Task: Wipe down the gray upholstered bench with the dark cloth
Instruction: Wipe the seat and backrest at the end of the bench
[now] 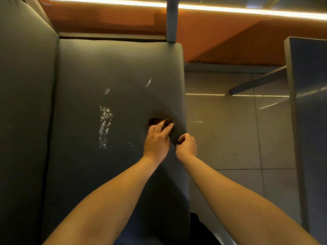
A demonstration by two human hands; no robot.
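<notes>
The gray upholstered bench seat (113,71) fills the left and middle of the view, its backrest (26,103) on the left. A small dark cloth (156,121) lies bunched near the seat's right edge. My left hand (156,140) presses down on it, fingers spread over the cloth. My right hand (187,144) is just to its right, fingers pinched together on the seat's right edge, where the cover looks pulled inward. White foamy spots (104,126) run in a strip on the seat, to the left of the cloth. Two small white streaks (148,82) lie farther away.
A pale tiled floor (230,138) lies to the right of the bench. A gray table edge (307,121) with a slanted support bar stands at the far right. An orange wall (212,41) and a gray post (172,20) rise behind the seat.
</notes>
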